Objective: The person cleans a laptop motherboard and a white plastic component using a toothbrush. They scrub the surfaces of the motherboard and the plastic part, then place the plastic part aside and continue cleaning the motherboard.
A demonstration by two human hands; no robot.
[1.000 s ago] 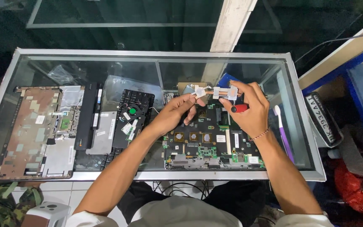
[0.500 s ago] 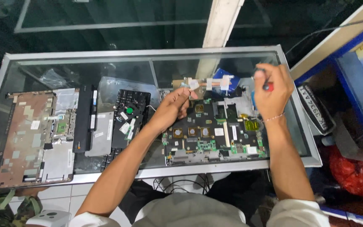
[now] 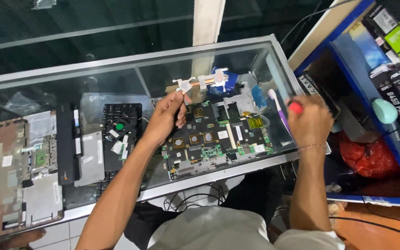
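Observation:
My left hand [image 3: 165,116] grips one end of a copper heat pipe with white metal brackets [image 3: 203,82], lifted above the far edge of a green laptop motherboard [image 3: 218,136] lying on the glass counter [image 3: 116,67]. My right hand [image 3: 309,121] is off the counter's right edge, closed around a red-handled tool [image 3: 295,107]; its tip is hidden. A purple-and-white toothbrush [image 3: 278,111] lies between the board and my right hand.
A black keyboard with a small fan [image 3: 121,134] sits left of the board. Further left lie a black strip [image 3: 65,143], a grey panel [image 3: 91,159] and an opened laptop base [image 3: 12,171]. A blue shelf with boxes [image 3: 390,51] stands at right.
My right hand has let go of the heat pipe and swung right, past the counter edge, with the red tool. My left hand still holds the heat pipe. The camera turned right.

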